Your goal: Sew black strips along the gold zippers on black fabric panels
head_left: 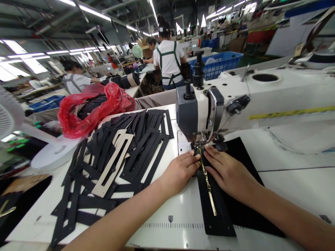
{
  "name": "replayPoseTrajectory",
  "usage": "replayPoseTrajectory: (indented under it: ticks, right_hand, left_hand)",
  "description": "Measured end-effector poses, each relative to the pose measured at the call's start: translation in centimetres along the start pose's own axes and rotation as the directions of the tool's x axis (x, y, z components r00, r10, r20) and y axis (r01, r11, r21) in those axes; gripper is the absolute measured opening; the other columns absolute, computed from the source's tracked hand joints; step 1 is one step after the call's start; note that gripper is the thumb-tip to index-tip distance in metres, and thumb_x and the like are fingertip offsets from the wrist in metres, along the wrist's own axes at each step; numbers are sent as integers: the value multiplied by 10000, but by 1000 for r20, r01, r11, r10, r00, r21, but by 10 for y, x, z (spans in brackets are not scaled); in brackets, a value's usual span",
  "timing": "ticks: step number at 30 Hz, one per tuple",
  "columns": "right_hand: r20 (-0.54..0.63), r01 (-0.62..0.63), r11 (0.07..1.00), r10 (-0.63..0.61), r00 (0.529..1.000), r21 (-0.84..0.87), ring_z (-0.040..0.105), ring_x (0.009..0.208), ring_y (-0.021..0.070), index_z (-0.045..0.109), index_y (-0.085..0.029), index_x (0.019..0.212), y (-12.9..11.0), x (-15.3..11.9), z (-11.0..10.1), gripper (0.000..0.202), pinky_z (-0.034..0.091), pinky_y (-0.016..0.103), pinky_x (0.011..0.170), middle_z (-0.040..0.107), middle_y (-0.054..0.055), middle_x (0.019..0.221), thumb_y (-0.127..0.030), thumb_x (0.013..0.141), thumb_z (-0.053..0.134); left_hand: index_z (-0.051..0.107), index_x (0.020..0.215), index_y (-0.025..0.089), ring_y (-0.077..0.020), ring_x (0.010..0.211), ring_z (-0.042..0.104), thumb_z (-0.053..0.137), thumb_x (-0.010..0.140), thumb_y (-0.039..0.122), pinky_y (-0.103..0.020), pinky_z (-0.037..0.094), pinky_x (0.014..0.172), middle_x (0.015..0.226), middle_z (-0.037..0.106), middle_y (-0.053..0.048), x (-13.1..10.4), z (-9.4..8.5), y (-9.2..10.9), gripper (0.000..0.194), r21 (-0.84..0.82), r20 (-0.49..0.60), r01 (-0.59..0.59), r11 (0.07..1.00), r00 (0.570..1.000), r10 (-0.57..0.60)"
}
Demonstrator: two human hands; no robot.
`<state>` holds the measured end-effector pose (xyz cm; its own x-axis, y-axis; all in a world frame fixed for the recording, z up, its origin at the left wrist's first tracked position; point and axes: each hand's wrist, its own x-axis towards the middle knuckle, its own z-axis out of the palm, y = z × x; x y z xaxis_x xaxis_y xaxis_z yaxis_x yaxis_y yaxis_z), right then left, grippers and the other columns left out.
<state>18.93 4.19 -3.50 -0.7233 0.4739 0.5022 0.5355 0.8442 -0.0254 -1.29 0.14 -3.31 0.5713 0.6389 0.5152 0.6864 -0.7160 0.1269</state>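
A gold-toothed zipper (208,188) lies lengthwise in a black frame-shaped strip (221,223), its top end under the sewing machine's needle area (200,143). My left hand (181,170) rests at the strip's left edge, fingers extended and pressing down by the zipper. On the right side, my right hand (226,169) lies with stretched fingers on the strip, close to the presser foot. Beneath that hand and forearm spreads a larger black fabric panel (243,160). Neither hand wraps round anything. The stitch point itself is partly hidden by the machine head and fingertips.
A pile of black slotted strips (146,153), with a beige-backed one (112,164) on top, covers the table's left. Behind it sits a red plastic bag (96,108). A white fan (52,146) stands far left. A blue crate (222,64) and people (169,59) are beyond.
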Motion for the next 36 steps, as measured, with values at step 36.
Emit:
replayPoseTrajectory:
  ticks: [36]
  right_hand:
    - [193, -294, 904, 243, 951, 310, 560, 720, 178, 503, -192, 751, -11, 17, -24, 194, 485, 310, 641, 575, 11, 757, -128, 701, 679]
  left_hand:
    - [490, 1209, 137, -261, 1177, 484, 510, 794, 168, -508, 307, 1063, 1216, 545, -128, 3, -13, 15, 417, 30, 155, 168, 985, 973, -171]
